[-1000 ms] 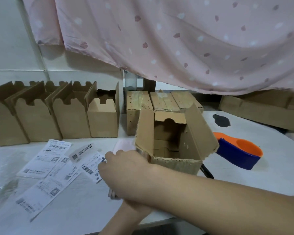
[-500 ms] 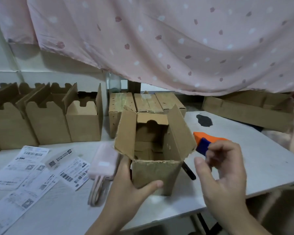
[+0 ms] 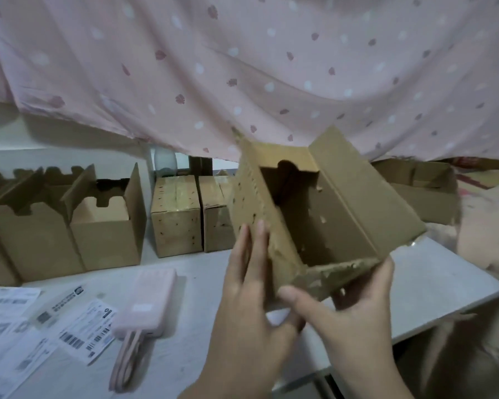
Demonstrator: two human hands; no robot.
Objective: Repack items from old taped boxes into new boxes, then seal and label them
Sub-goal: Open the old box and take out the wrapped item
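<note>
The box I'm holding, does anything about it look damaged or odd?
Yes. The opened box has a torn, ragged front edge near your right hand, and small holes pock its inner wall and left flap.

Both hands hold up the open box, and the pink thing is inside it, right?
No. The left hand and right hand do hold up the open box, but the pink thing lies on the table, not inside it. The head view shows that.
</note>
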